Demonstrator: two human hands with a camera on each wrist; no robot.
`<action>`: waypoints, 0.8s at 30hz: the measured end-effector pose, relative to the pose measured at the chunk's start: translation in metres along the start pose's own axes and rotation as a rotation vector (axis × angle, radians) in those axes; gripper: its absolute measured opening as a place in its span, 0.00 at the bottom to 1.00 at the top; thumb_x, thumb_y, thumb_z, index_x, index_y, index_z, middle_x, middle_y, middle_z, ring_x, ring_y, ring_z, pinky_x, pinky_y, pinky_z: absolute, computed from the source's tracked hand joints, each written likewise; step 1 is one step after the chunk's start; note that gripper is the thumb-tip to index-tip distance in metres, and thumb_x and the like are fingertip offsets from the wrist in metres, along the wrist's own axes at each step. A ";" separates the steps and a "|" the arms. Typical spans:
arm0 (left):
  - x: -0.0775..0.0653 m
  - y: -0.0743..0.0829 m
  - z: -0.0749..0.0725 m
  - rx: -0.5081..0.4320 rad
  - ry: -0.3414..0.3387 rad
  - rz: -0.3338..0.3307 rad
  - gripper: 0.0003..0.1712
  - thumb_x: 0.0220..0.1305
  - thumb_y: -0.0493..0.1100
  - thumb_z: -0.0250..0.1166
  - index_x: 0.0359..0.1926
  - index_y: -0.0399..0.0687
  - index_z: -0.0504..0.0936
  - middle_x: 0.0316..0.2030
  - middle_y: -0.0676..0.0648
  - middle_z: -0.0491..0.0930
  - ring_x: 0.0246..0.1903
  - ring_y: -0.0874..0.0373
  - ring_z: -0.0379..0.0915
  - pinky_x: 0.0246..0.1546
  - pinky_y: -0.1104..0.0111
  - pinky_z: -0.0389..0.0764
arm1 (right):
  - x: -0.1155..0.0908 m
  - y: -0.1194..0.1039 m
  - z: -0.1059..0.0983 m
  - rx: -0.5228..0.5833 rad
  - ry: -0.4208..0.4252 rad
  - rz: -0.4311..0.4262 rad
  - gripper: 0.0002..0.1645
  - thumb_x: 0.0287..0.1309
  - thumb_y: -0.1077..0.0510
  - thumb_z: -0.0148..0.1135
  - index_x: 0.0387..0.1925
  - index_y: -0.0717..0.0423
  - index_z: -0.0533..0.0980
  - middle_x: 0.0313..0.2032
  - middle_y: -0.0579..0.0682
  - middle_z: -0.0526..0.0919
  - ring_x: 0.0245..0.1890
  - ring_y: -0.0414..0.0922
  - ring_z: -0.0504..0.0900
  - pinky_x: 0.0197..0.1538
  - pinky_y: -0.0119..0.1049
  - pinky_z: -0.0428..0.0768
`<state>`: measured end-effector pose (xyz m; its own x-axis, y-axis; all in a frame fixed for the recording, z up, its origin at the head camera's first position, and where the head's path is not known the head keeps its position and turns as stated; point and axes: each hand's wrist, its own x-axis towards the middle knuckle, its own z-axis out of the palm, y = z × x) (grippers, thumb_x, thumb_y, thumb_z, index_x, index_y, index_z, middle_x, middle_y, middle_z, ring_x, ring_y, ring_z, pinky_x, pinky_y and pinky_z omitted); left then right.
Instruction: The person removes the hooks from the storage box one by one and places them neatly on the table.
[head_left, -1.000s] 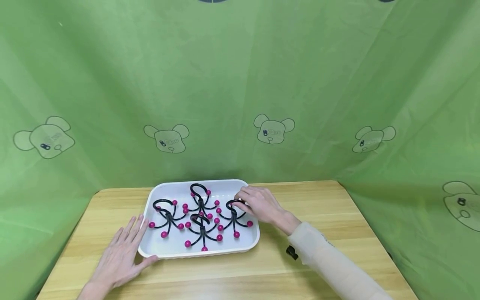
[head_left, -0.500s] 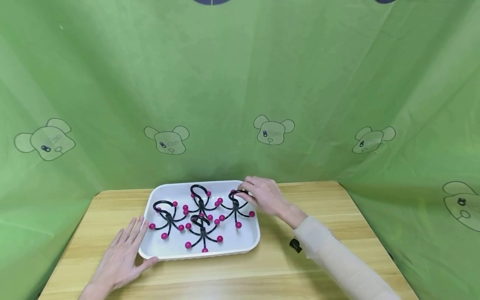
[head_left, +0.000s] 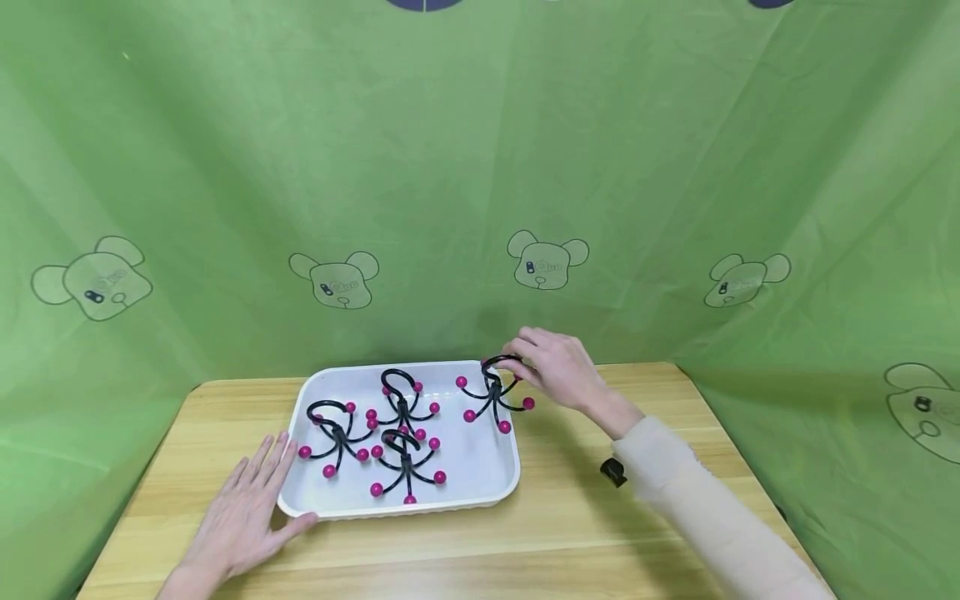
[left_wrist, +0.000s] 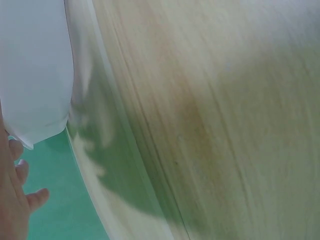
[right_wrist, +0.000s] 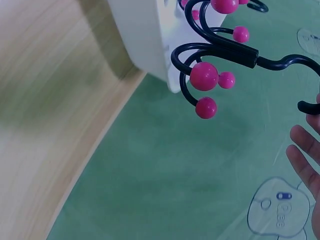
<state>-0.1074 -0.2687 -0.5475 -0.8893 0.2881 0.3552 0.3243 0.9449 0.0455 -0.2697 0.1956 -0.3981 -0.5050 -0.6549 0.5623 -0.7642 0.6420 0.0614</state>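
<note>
In the head view, my right hand (head_left: 558,367) pinches the curved top of a black claw-shaped hook hanger (head_left: 494,388) with pink ball tips. This hanger is raised over the back right corner of a white tray (head_left: 472,475). Its arms and pink balls (right_wrist: 204,76) hang free in the right wrist view. Three similar hangers stand in the tray: one at the left (head_left: 338,435), one at the back (head_left: 402,410) and one at the front (head_left: 407,461). Fingers spread and straight, my left hand (head_left: 240,517) lies against the tray's left side.
The tray sits at the back of a wooden table (head_left: 420,558), near a green cloth wall (head_left: 450,167) with printed bear heads. Similar cloth hangs on both sides. A small black object (head_left: 613,472) shows beside my right sleeve (head_left: 675,483).
My right hand has lifted the right-hand hanger out of its place and carried it up, back and to the right. My left hand and the other hangers stay where they were.
</note>
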 end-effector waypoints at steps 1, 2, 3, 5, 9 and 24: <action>0.000 0.000 0.000 -0.002 -0.001 -0.001 0.65 0.59 0.78 0.64 0.83 0.42 0.55 0.83 0.39 0.55 0.82 0.42 0.54 0.80 0.75 0.16 | -0.001 0.002 -0.002 -0.004 0.003 0.003 0.10 0.62 0.51 0.74 0.41 0.50 0.86 0.32 0.45 0.85 0.25 0.39 0.78 0.25 0.27 0.75; 0.001 0.000 0.000 -0.003 -0.002 -0.002 0.65 0.59 0.78 0.64 0.83 0.42 0.56 0.83 0.39 0.55 0.82 0.42 0.54 0.80 0.75 0.16 | -0.002 0.005 -0.004 -0.008 0.005 0.006 0.10 0.62 0.51 0.74 0.41 0.50 0.86 0.32 0.44 0.84 0.25 0.38 0.77 0.25 0.26 0.74; 0.001 0.000 0.000 -0.004 -0.002 -0.003 0.65 0.59 0.78 0.65 0.83 0.42 0.56 0.83 0.39 0.55 0.82 0.41 0.55 0.80 0.75 0.16 | -0.003 0.007 -0.005 -0.012 0.007 0.010 0.10 0.61 0.51 0.75 0.40 0.50 0.86 0.31 0.44 0.84 0.24 0.38 0.76 0.24 0.26 0.73; 0.001 0.000 0.000 -0.004 -0.002 -0.003 0.65 0.59 0.78 0.65 0.83 0.42 0.56 0.83 0.39 0.56 0.82 0.41 0.55 0.80 0.75 0.16 | -0.005 0.011 -0.008 -0.018 0.010 0.014 0.09 0.61 0.51 0.75 0.40 0.50 0.86 0.31 0.44 0.83 0.24 0.37 0.75 0.24 0.26 0.72; 0.001 0.000 0.000 -0.001 0.000 -0.002 0.65 0.58 0.78 0.65 0.83 0.43 0.57 0.81 0.38 0.60 0.81 0.41 0.57 0.79 0.76 0.16 | -0.010 0.019 -0.013 -0.035 0.009 0.021 0.12 0.67 0.46 0.69 0.41 0.50 0.86 0.31 0.44 0.83 0.24 0.38 0.76 0.25 0.27 0.74; 0.001 0.000 0.001 0.014 -0.005 -0.001 0.65 0.59 0.79 0.64 0.83 0.42 0.57 0.83 0.39 0.56 0.80 0.40 0.60 0.78 0.76 0.16 | -0.029 0.046 -0.012 -0.062 0.036 0.044 0.40 0.75 0.29 0.37 0.42 0.50 0.86 0.34 0.46 0.86 0.26 0.40 0.80 0.26 0.31 0.80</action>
<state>-0.1085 -0.2684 -0.5486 -0.8914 0.2879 0.3500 0.3188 0.9473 0.0327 -0.2856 0.2488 -0.4020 -0.5219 -0.6114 0.5947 -0.7146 0.6941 0.0865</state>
